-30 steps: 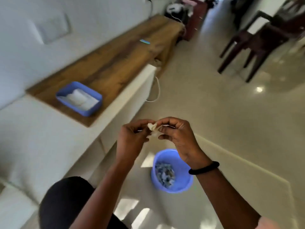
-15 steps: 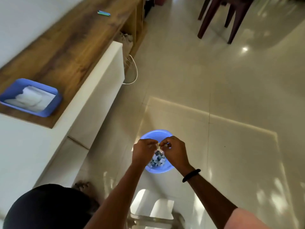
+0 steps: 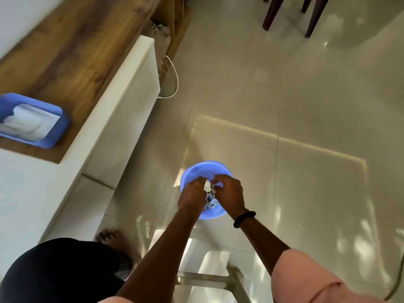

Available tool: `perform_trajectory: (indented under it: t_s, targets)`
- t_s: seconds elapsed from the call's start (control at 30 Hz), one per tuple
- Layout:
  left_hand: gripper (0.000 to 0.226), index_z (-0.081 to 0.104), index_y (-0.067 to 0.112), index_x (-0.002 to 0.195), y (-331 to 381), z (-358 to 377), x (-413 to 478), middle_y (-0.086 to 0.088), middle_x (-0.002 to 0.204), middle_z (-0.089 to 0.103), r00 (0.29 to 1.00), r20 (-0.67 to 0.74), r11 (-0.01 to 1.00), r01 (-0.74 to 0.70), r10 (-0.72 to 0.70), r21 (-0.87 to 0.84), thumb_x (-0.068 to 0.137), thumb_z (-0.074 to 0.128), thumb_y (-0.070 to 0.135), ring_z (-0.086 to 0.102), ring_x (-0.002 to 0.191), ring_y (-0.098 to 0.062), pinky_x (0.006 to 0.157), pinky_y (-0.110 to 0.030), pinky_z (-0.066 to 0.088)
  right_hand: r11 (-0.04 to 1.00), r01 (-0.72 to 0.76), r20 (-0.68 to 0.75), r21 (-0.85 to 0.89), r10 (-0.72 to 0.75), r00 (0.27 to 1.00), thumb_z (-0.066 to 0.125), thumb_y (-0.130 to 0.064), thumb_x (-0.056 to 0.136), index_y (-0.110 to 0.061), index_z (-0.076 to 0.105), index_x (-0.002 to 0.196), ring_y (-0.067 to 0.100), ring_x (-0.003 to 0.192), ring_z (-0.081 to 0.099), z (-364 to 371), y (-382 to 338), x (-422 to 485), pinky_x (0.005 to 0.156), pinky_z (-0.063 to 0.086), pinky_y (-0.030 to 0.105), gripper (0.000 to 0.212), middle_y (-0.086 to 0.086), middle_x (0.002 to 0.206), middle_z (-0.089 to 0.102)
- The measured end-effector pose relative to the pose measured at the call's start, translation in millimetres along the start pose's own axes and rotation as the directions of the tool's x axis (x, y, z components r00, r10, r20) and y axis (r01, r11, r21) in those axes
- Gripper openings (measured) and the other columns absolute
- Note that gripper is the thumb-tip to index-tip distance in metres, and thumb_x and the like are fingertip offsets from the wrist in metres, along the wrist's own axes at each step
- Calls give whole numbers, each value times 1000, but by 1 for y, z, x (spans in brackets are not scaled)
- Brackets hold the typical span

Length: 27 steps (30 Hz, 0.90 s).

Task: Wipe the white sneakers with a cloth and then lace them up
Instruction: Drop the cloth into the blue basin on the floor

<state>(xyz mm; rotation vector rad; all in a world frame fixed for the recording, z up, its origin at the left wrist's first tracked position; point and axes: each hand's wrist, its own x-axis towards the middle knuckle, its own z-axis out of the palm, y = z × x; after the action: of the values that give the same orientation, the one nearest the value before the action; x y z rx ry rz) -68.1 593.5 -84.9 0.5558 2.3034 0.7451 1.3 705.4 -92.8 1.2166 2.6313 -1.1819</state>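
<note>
1. Nearest the wearer, a pale stool frame (image 3: 218,278) stood on the floor (image 3: 306,106), with a bare foot (image 3: 109,235) beside it.
2. The left hand (image 3: 192,193) and right hand (image 3: 229,193) met over the blue bin (image 3: 203,169). The fingers of both were curled inward and pinched a crumpled white wad (image 3: 207,186) between them. The right hand's hold was less clear.
3. The bin stood on the floor directly below the wad and held mixed scraps.
4. Further left, a blue tray (image 3: 59,130) on the wooden surface (image 3: 76,51) held folded white cloths (image 3: 26,123).
5. Dark chair legs (image 3: 271,14) stood at the far end.
6. The white sneakers were not in view and their place could not be told.
7. Judgement: the wad was probably a spent wipe being discarded, so the wiping step was in hand or closing.
8. Judgement: the next move called for both hands to let go over the bin, then return to the tray or the shoes.
</note>
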Motion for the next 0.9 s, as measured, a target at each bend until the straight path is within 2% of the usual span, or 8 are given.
perform_trajectory:
  t_s: [0.1, 0.2, 0.27, 0.37, 0.43, 0.6, 0.77, 0.9]
  targets:
    - [39, 51, 17, 141, -6, -2, 4, -3, 139, 61, 994, 74, 980, -97, 85, 176, 102, 48, 23, 59, 125, -24, 91, -26, 45, 1000, -15, -22, -23, 15, 1000, 63, 0, 83, -16, 76, 89, 20, 93, 71, 0, 4, 2, 80, 51, 25, 21, -1, 96, 77]
    - [60, 18, 12, 160, -10, -6, 2, -6, 169, 15, 979, 146, 906, -191, 145, 377, 107, 41, 27, 16, 156, -22, 120, -35, 27, 995, 87, 7, -41, -87, 996, 64, 0, 85, -10, 75, 101, 23, 103, 69, 1, -6, 1, 87, 45, 19, 21, 4, 106, 76]
    - [64, 4, 9, 162, -11, -10, 0, -8, 170, -6, 979, 66, 839, -201, 195, 506, 109, 33, 31, -1, 158, -25, 125, -41, 15, 958, 229, 9, -171, -231, 973, 63, -8, 87, -10, 69, 119, 28, 121, 62, 6, -17, 3, 101, 43, 26, 33, 9, 127, 67]
    - [72, -8, 8, 160, -10, -35, -4, -13, 167, -20, 947, -167, 782, -118, 274, 612, 107, 31, 37, -15, 155, -28, 125, -49, 4, 783, 372, 8, -498, -425, 905, 56, -30, 83, -16, 46, 146, 35, 149, 30, 14, -46, 8, 113, 37, 48, 65, 13, 161, 34]
    - [79, -11, 7, 158, -9, -60, -6, -15, 166, -21, 904, -288, 771, -68, 315, 633, 103, 35, 41, -18, 154, -30, 126, -52, 3, 732, 391, 14, -558, -463, 886, 62, -34, 82, -16, 31, 155, 35, 155, 13, 13, -77, 9, 117, 29, 52, 81, 14, 168, 15]
    - [87, -1, 6, 161, -26, -146, -30, -13, 168, -19, 813, -486, 794, 48, 322, 605, 97, 52, 32, -17, 155, -28, 126, -53, 4, 665, 486, -6, -568, -593, 805, 75, -36, 77, -16, 14, 160, 34, 156, 5, 14, -168, -2, 119, 22, 56, 104, 13, 169, 4]
    - [92, 8, 3, 160, -67, -238, -88, -16, 169, -7, 701, -673, 808, 243, 236, 536, 93, 59, 40, -5, 157, -30, 125, -54, 8, 508, 670, -1, -542, -797, 603, 67, -54, 83, -19, 9, 161, 36, 156, 1, 32, -265, -41, 116, 20, 62, 104, 10, 170, 0]
    - [89, 11, 3, 160, -105, -291, -152, -17, 169, -1, 579, -803, 818, 388, 142, 424, 93, 59, 37, -1, 157, -31, 124, -54, 14, 368, 792, 27, -487, -900, 435, 66, -54, 85, -18, 12, 161, 37, 156, 0, 59, -339, -90, 119, 16, 61, 100, 11, 170, 0]
